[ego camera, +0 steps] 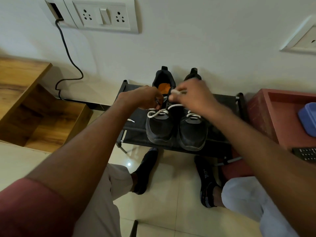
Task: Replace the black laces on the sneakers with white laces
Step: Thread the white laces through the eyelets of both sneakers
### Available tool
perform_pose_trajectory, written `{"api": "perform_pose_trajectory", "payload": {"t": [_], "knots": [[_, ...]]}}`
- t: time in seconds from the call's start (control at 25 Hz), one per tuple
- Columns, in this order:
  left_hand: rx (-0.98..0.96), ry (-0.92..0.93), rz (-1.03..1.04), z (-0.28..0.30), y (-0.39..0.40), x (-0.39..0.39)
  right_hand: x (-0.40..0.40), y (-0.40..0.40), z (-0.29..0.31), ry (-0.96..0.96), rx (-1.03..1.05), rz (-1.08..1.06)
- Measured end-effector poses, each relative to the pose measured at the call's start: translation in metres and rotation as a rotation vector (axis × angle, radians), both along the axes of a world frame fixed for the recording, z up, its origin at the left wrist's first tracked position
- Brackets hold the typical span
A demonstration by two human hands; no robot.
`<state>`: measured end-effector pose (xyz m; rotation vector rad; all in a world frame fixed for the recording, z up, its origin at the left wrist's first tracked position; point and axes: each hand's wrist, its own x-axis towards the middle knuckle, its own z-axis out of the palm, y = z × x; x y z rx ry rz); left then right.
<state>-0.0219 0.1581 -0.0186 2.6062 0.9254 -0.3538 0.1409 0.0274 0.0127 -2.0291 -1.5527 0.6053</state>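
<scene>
Two black sneakers stand side by side on a low black rack (220, 144), toes toward me. The left sneaker (159, 127) has an orange insole and a white lace (158, 112) threaded loosely through its lower eyelets. My left hand (145, 98) pinches at the eyelet area on that shoe's left side. My right hand (193, 96) pinches the white lace above the tongue, pulling a strand up. The right sneaker (193, 132) shows white lacing (192, 115) at its lower eyelets; my right hand hides its upper part. A white lace tip (130, 120) lies on the rack to the left.
A wooden shelf unit (34, 106) stands at the left. A red crate (280, 120) with a blue box (307, 117) and a remote (306, 153) sits at the right. A black cable (68, 62) hangs from the wall socket panel (102, 16). My socked feet (145, 170) rest on the tiled floor.
</scene>
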Motion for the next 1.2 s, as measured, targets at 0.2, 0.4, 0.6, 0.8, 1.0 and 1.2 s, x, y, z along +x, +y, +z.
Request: {"api": "perform_pose_trajectory", "payload": {"t": [0.2,0.4,0.6,0.8,1.0,1.2], "knots": [[-0.027,-0.011,0.009,-0.002,0.004,0.0,-0.021,0.006,-0.036,-0.356,-0.149,0.039],[0.003,-0.042,0.027,-0.006,0.002,0.0,-0.006,0.003,-0.01,-0.15,-0.113,-0.062],[-0.093,-0.053,0.036,0.005,0.0,-0.002,0.016,0.0,0.03,0.213,0.196,-0.284],[-0.238,-0.024,0.072,0.009,-0.002,-0.013,0.003,0.001,-0.002,0.063,-0.079,-0.028],[-0.193,-0.165,0.107,0.006,-0.005,-0.009,-0.007,0.006,-0.034,-0.309,-0.078,0.047],[-0.362,-0.254,0.188,0.004,0.0,-0.015,-0.012,0.005,-0.047,-0.033,-0.026,-0.134]]}}
